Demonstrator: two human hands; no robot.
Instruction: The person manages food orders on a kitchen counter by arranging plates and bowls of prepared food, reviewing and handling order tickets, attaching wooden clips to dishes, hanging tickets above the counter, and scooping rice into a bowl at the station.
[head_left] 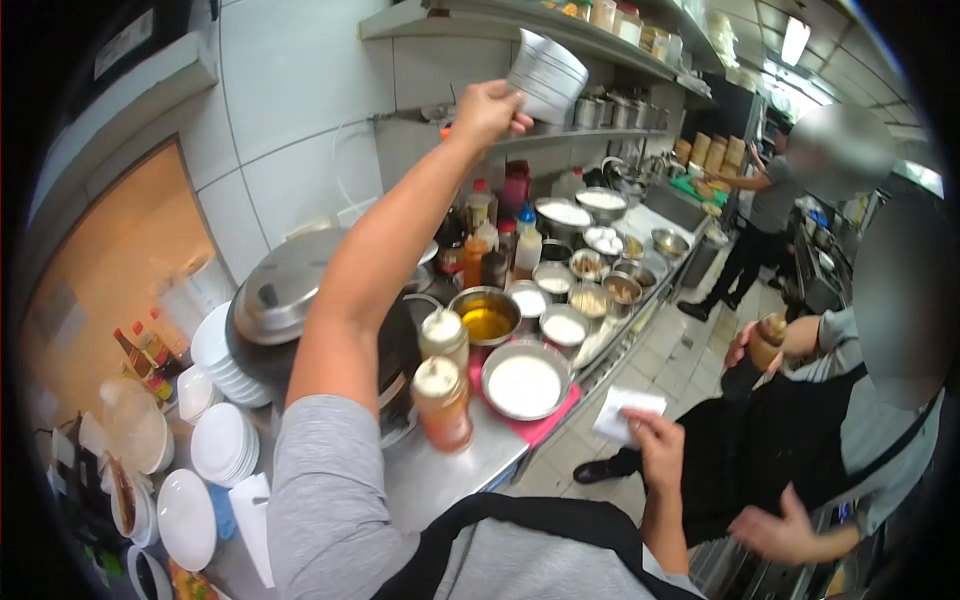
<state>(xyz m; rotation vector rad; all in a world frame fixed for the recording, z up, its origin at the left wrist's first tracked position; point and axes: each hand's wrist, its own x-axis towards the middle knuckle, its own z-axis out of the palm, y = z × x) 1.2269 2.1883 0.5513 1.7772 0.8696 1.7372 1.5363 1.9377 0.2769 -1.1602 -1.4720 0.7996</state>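
My left hand [490,112] is raised toward the wall shelf, its fingers closed on a printed paper slip [550,78]. Lower right, in front of my apron, my right hand [657,442] pinches a small white paper [622,414]. Below my left arm, the steel counter holds a bowl of white powder or liquid [524,386] on a pink cloth [540,428]. Beside it stand a jar with orange contents [441,403] and a pan of yellow oil [486,316]. A domed metal lid [292,285] is partly behind my forearm.
Stacked white plates [224,443] stand on the left. Several ingredient bowls [565,326] and squeeze bottles [527,250] line the counter. A co-worker close on my right holds a brown object [768,342]; another person [765,200] works farther back along the tiled aisle [665,350].
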